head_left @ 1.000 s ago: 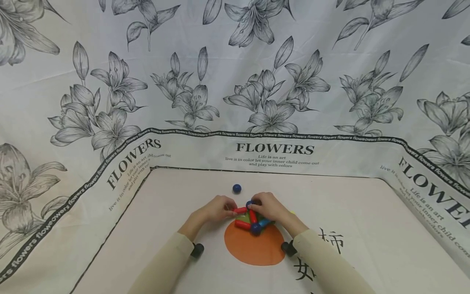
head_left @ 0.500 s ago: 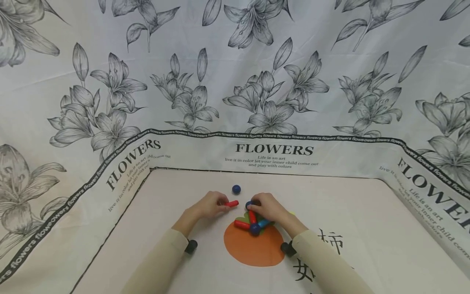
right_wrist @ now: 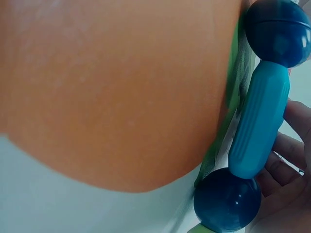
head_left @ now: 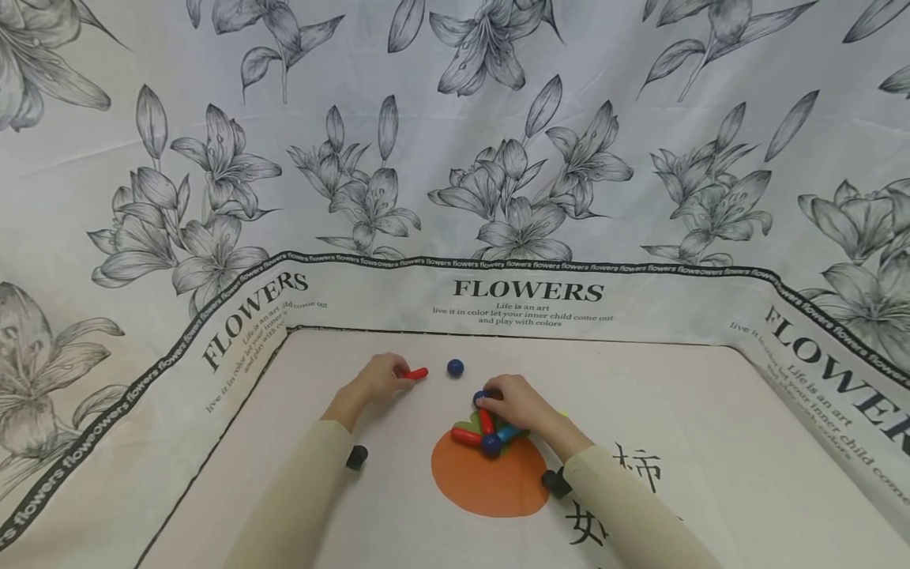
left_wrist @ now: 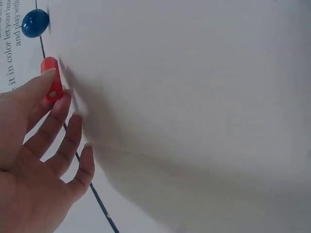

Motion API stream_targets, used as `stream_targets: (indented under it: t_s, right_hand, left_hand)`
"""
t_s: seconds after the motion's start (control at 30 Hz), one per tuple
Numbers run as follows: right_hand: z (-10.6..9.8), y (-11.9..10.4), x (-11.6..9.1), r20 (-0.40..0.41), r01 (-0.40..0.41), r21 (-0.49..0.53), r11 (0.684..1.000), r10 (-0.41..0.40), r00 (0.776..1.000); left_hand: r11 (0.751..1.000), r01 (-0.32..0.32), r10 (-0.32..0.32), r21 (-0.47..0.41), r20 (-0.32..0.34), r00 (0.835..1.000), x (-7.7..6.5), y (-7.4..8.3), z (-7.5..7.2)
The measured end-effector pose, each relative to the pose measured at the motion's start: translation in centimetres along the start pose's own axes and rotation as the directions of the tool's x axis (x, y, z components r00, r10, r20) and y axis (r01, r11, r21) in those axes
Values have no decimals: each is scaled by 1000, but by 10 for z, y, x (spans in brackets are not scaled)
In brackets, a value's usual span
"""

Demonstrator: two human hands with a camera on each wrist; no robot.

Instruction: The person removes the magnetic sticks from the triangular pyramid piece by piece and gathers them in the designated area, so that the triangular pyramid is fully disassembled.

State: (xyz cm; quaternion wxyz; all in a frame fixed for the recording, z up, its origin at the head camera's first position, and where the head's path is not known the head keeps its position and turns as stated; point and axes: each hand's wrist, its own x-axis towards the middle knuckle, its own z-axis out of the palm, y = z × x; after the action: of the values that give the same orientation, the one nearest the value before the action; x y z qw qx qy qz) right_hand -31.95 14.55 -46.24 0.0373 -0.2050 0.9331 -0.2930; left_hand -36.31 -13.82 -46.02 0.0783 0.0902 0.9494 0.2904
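My left hand [head_left: 371, 381] pinches a red magnetic rod [head_left: 419, 373] between thumb and fingers, above the back left of the table. In the left wrist view the red rod shows a small metal disc at one end. A loose blue ball [head_left: 455, 367] lies just right of it. My right hand [head_left: 522, 407] grips the back blue ball [head_left: 479, 398] of a joined piece. From its front blue ball [head_left: 491, 445] run red rods [head_left: 466, 436] and a light blue rod [head_left: 508, 432]. Another blue ball [right_wrist: 227, 200] caps the light blue rod in the right wrist view.
The joined piece stands over a printed orange fruit [head_left: 490, 482] with green leaves on the pale tablecloth [head_left: 341, 498]. Black written characters [head_left: 637, 468] lie to the right. A flower-printed cloth [head_left: 398, 292] rises behind and at both sides.
My left hand has drawn the red rod away from the joined piece, back and to the left, to beside the loose blue ball. My right hand keeps its grip nearly in place.
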Motion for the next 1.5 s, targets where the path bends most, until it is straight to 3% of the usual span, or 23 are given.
stream_targets:
  t_s: [0.3, 0.47, 0.73, 1.07, 1.27, 1.5]
  right_hand:
    - [-1, 0, 1, 0, 2, 1, 1000, -2, 1000]
    - [0, 0, 0, 1, -7, 5, 1000, 7, 1000]
    - [-2, -2, -2, 13, -18, 9, 1000, 18, 1000]
    - [-8, -4, -9, 16, -4, 7, 1000, 4, 1000]
    - [-16, -4, -18, -5, 12, 12, 1000, -12, 1000]
    - [-22, -3, -27, 0, 68, -12, 998, -68, 998]
  left_hand:
    - [999, 45, -45, -13, -1, 999, 1, -5, 1]
    - [1000, 5, -5, -3, -23, 1000, 1, -8, 3]
    - [1000, 4, -4, 0, -21, 1000, -5, -10, 0]
    - [998, -61, 61, -2, -13, 998, -15, -8, -5]
    - [995, -96, 96, 19, -4, 995, -24, 2, -4]
    - [976, -213, 212, 41, 20, 977, -33, 12, 3]
